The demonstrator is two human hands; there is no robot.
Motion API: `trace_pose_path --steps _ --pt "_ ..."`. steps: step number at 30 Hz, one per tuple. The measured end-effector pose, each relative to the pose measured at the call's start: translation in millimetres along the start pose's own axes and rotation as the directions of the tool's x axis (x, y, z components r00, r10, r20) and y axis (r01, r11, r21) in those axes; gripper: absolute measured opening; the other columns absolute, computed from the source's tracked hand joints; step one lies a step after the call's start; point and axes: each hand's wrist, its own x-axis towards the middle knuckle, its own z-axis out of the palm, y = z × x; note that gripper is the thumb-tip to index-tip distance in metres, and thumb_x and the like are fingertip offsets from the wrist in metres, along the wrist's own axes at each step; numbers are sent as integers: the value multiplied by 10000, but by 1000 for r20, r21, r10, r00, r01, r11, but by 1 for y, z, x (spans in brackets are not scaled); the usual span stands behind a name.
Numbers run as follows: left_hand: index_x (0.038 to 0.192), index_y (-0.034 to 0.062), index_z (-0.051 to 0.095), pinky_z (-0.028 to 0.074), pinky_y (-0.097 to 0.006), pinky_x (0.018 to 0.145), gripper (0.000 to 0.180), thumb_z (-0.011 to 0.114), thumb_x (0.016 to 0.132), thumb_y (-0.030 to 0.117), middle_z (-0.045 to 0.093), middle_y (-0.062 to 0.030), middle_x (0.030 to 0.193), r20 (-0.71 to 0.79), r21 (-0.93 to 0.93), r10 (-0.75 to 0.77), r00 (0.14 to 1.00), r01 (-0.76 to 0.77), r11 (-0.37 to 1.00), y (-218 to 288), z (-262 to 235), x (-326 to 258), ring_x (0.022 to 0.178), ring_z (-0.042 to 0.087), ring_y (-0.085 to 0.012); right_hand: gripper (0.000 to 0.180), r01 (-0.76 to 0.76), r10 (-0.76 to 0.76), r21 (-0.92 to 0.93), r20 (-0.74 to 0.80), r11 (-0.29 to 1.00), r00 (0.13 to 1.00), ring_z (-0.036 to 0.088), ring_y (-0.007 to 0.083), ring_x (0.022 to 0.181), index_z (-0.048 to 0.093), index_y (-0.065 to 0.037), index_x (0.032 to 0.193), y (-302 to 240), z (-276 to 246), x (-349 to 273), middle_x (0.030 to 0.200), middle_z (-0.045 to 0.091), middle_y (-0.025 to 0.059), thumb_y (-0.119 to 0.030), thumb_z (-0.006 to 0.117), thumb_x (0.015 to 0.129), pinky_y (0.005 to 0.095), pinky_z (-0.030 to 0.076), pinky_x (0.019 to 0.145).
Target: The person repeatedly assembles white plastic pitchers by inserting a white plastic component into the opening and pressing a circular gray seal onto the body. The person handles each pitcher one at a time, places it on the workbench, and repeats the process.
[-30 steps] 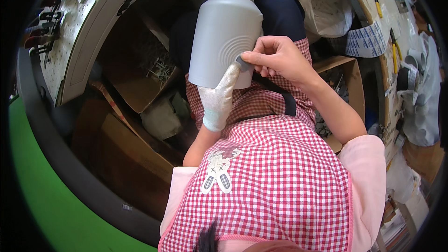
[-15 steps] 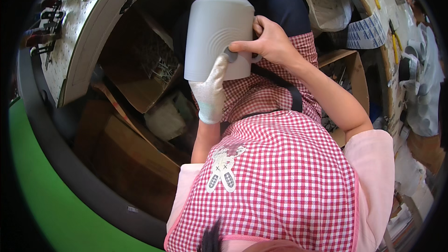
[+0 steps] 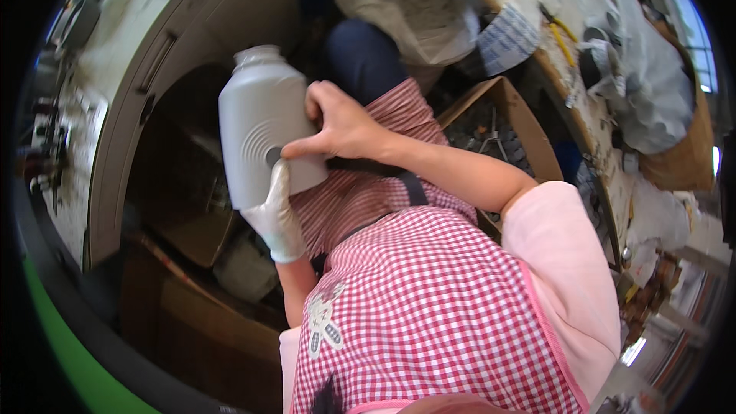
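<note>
A grey jug (image 3: 264, 111) with a short, narrower neck rests above my lap, leaning slightly left, and its front bears raised concentric rings. Low on that front is a small dark grey disc (image 3: 273, 156). My left hand (image 3: 276, 222), in a white glove, supports the jug's bottom, thumb raised against the disc; its other fingers are hidden beneath. Bare, my right hand (image 3: 337, 126) grips the jug's right side, its thumb pressing at the disc's edge and its fingers curled by the side.
Right of my legs stands an open cardboard box (image 3: 529, 126) of small grey parts. Beyond it, a workbench (image 3: 537, 69) carries yellow-handled pliers (image 3: 563, 42) and plastic bags (image 3: 644, 69). A whitish sack (image 3: 406, 11) sits ahead. More cardboard (image 3: 207, 299) lies at left, beside a curved machine panel (image 3: 123, 146).
The view has turned, so the jug and both hands appear farther left and lower, with the jug leaning more. Both hands keep their hold, thumbs still at the disc.
</note>
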Motion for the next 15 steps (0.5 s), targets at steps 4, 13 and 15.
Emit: trace_pose_path --steps 4,13,15 --pt "1306 -70 627 519 -333 978 404 712 914 -25 685 -98 1208 -60 186 81 995 -69 980 4 21 12 1072 645 -183 493 37 -42 58 84 998 996 653 249 855 687 -14 956 4 -70 12 925 663 124 -426 896 785 356 538 779" --pt "1353 -39 628 498 -390 1070 383 657 1003 114 673 -122 1303 -5 -334 -276 961 258 906 38 -29 42 1189 651 -203 365 -280 -152 -897 -346 342 926 650 468 1099 660 -49 1254 188 -459 118 1197 690 263 -231 579 949 553 516 925" --pt "1343 -28 631 524 -387 1043 372 666 1006 126 680 -110 1288 -66 -351 -295 953 254 901 43 -32 39 1197 654 -199 428 -299 -52 -926 -318 230 947 652 435 1174 652 -32 1297 208 -481 142 1258 685 263 -221 600 916 527 511 1001"
